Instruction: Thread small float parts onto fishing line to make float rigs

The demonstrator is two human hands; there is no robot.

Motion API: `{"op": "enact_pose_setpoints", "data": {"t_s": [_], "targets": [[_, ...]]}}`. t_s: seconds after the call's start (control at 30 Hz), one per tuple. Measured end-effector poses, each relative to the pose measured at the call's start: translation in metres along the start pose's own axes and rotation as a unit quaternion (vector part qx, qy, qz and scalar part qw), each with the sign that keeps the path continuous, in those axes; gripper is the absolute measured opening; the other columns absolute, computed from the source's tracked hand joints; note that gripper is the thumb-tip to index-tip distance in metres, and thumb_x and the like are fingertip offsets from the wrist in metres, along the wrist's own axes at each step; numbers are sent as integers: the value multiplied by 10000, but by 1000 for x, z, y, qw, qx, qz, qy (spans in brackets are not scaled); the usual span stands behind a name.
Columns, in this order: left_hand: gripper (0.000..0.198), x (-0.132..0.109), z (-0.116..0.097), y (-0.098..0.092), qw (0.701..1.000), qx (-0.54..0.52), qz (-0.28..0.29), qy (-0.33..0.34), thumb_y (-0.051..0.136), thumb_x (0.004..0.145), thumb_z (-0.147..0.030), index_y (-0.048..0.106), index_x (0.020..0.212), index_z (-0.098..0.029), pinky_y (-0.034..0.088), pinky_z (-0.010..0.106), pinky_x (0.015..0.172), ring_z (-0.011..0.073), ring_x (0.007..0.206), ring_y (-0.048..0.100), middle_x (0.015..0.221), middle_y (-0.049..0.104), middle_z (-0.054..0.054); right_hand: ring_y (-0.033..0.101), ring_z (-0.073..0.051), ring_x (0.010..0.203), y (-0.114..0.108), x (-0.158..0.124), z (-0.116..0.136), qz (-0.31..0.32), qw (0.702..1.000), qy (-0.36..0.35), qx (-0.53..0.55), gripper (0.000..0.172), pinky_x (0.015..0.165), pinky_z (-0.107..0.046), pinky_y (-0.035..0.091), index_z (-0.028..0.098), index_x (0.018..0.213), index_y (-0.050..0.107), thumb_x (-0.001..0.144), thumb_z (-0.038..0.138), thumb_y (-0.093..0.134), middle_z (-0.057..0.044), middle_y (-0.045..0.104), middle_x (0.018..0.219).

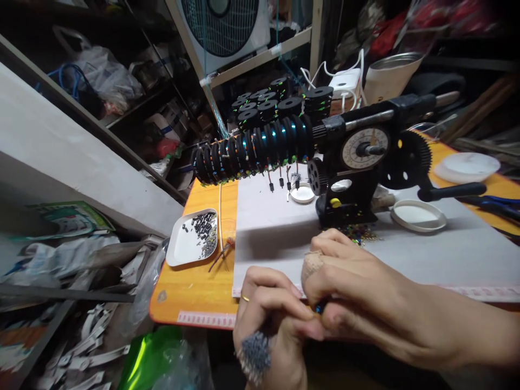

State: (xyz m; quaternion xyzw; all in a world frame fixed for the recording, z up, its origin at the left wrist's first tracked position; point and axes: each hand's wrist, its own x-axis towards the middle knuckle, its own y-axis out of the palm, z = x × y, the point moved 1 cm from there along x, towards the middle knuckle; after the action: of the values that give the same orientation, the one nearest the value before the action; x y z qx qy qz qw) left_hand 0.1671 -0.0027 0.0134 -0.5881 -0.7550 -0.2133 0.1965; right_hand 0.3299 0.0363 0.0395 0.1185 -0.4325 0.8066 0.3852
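Observation:
My left hand (pixel 270 319) is closed in front of the table's near edge, with a bundle of thin grey strands (pixel 255 352) sticking out of its fist. It wears a thin gold ring. My right hand (pixel 357 287) is closed too, its thumb and forefinger pinched together against the left fingertips. A tan wrap (pixel 312 266) covers one right finger. Between the two hands a tiny dark-blue bit shows; what it belongs to is hidden by the fingers. Beyond them stands a hand-crank winder (pixel 365 162) with a dial, and black spools (pixel 255 146) fill its shaft.
A white tray (pixel 175 246) of small black and grey parts lies on the orange table (pixel 179 292). White lids (pixel 418 216) and loose beads (pixel 361 235) are by the winder's base. Stacked black spools (pixel 290 105) and a box fan (pixel 221 24) stand behind. Pliers (pixel 491 205) lie at right.

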Motion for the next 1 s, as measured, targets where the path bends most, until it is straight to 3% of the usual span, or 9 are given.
{"op": "enact_pose_setpoints", "data": {"t_s": [0.13,0.23,0.4,0.5,0.57,0.67,0.73,0.87,1.0], "targets": [[318,-1,1,4,981,-153,2,-120,771,865,-434,651,690,-198,466,183,565,69,523,479,775,668,-2,450,-173,792,7,-1,-7,-44,997,-8,-61,303,785,-336,328,206,960,539,1108,351,319,-17,619,851],[259,-1,4,2,959,-231,38,-159,716,914,-426,631,778,-223,396,153,479,60,448,397,646,654,-33,515,-164,841,9,1,-10,-80,988,-40,-129,213,864,-348,375,202,940,579,1075,311,455,-14,689,898],[127,-4,9,-14,955,-189,112,-198,631,989,-277,594,876,-234,395,154,533,79,538,495,637,599,-35,635,-172,1046,-4,-3,-8,-102,931,-140,-322,52,1043,-387,420,230,977,669,991,242,619,16,767,998],[125,0,6,-22,946,-123,111,-280,658,973,-311,610,897,-223,401,171,556,83,560,520,653,567,-39,624,-175,1149,-13,-7,-10,-115,893,-172,-399,100,1108,-401,421,278,1034,702,975,227,639,23,769,1063],[122,8,1,-23,934,-52,171,-310,638,980,-323,655,927,-215,428,200,597,110,607,563,678,589,-18,592,-156,1194,-15,-8,-12,-110,875,-196,-428,113,1149,-368,401,291,1076,704,978,287,648,18,757,1058],[244,24,-7,-23,922,60,297,-242,564,1004,-280,673,804,-193,452,250,687,158,715,605,730,635,33,584,-151,1178,-17,-4,-14,-108,856,-228,-451,123,1142,-352,410,282,1066,696,962,341,670,-3,739,1020],[280,32,-13,-23,921,82,333,-186,542,1005,-246,668,761,-195,457,260,702,168,737,609,752,648,48,601,-167,1129,-23,3,-16,-111,858,-228,-446,102,1095,-376,445,290,1028,696,944,347,694,-4,740,1000],[255,32,-21,-22,943,5,295,-154,576,991,-271,733,799,-209,454,255,601,151,619,592,680,626,40,632,-176,1052,-54,23,-23,-143,866,-182,-443,58,955,-374,481,318,981,744,936,320,707,22,752,1046],[254,20,-26,-16,970,-2,207,-128,654,953,-345,764,760,-222,445,244,548,136,549,581,614,619,28,592,-266,1186,-82,33,-32,-191,857,-128,-461,209,994,-482,380,262,1009,784,1003,247,576,0,723,1202]]}}
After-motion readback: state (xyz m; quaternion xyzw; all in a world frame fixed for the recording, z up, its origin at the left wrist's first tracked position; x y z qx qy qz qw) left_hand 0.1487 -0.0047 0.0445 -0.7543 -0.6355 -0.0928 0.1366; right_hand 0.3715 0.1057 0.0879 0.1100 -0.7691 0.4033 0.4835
